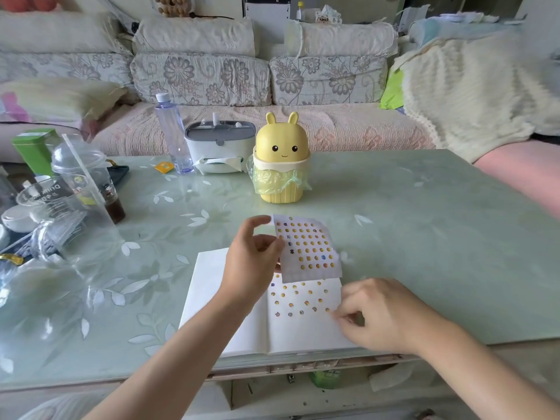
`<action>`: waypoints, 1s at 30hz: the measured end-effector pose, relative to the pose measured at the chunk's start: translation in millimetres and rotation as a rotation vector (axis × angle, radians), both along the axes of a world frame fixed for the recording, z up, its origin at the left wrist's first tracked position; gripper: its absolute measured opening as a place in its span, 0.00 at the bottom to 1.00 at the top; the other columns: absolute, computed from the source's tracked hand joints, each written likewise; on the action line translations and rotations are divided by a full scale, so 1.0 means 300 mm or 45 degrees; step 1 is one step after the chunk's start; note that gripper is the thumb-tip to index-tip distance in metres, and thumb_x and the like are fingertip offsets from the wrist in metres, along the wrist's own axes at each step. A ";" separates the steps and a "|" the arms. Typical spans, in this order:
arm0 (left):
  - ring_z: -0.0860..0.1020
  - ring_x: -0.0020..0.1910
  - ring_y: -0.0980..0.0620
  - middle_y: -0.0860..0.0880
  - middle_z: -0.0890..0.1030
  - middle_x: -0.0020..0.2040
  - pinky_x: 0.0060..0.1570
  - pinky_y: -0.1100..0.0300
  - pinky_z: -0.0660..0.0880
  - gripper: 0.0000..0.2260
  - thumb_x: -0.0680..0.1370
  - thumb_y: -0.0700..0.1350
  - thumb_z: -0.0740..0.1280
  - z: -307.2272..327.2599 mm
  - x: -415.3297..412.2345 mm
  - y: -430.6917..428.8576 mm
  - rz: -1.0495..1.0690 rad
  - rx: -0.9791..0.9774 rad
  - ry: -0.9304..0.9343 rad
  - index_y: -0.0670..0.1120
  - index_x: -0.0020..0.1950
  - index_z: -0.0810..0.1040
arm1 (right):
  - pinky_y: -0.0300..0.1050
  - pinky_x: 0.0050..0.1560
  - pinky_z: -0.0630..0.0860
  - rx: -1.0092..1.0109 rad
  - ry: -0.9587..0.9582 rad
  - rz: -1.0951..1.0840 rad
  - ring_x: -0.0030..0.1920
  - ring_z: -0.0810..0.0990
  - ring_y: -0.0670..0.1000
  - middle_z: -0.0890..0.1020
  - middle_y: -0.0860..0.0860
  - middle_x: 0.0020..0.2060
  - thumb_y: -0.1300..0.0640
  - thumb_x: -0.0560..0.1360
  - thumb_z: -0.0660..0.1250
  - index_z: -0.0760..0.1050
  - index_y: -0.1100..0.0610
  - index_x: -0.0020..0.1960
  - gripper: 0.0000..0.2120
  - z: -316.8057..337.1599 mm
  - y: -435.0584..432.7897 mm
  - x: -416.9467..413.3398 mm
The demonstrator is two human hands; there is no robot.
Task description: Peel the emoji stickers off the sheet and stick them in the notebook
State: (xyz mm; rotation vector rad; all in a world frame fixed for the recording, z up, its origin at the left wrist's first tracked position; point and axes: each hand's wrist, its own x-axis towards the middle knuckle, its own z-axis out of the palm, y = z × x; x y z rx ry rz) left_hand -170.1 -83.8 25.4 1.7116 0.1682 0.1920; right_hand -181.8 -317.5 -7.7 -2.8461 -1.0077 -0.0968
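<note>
- Worktop (424, 237): pale green, white leaf pattern.
- Sticker sheet (306, 247): white, rows of mostly yellow emoji, a few blue or purple.
- Notebook (303, 328): white pages; right page dotted with yellow stickers.
- Bunny bin (281, 153): yellow, cream band, black face; green liner (272, 180).
- Sofa (200, 77): off-white, grey-brown floral print.
- Tin (33, 153), left edge: green.

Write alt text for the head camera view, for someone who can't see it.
A person's left hand holds a sheet of emoji stickers above an open notebook, while the right hand touches the right page, already dotted with stickers. Farther back on the green table stand a yellow bunny-shaped bin, a tissue box and a water bottle.
</note>
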 end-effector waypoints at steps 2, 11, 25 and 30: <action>0.85 0.37 0.52 0.50 0.86 0.43 0.45 0.47 0.82 0.17 0.79 0.40 0.70 -0.009 0.000 -0.011 0.034 -0.103 0.052 0.51 0.65 0.71 | 0.41 0.37 0.72 0.183 0.058 -0.046 0.37 0.75 0.47 0.77 0.43 0.36 0.43 0.70 0.57 0.79 0.52 0.40 0.16 0.019 -0.005 0.002; 0.85 0.49 0.43 0.38 0.86 0.50 0.53 0.52 0.82 0.09 0.78 0.41 0.69 -0.026 -0.023 -0.061 -0.222 -0.674 0.112 0.37 0.54 0.83 | 0.34 0.35 0.69 0.889 -0.304 -0.217 0.33 0.73 0.37 0.75 0.34 0.38 0.51 0.76 0.69 0.84 0.46 0.51 0.07 0.131 0.094 0.053; 0.84 0.45 0.48 0.40 0.86 0.47 0.45 0.58 0.80 0.05 0.78 0.39 0.68 -0.014 -0.045 -0.048 -0.346 -0.513 -0.103 0.42 0.47 0.84 | 0.38 0.31 0.69 0.864 -0.368 -0.217 0.30 0.69 0.34 0.80 0.40 0.38 0.42 0.75 0.62 0.84 0.44 0.44 0.13 0.154 0.189 0.082; 0.77 0.33 0.59 0.52 0.83 0.37 0.36 0.69 0.71 0.05 0.80 0.36 0.68 -0.009 -0.047 -0.043 -0.300 -0.257 -0.205 0.40 0.47 0.83 | 0.38 0.32 0.68 0.836 -0.282 -0.253 0.31 0.71 0.35 0.78 0.39 0.36 0.43 0.73 0.64 0.83 0.44 0.42 0.11 0.157 0.197 0.081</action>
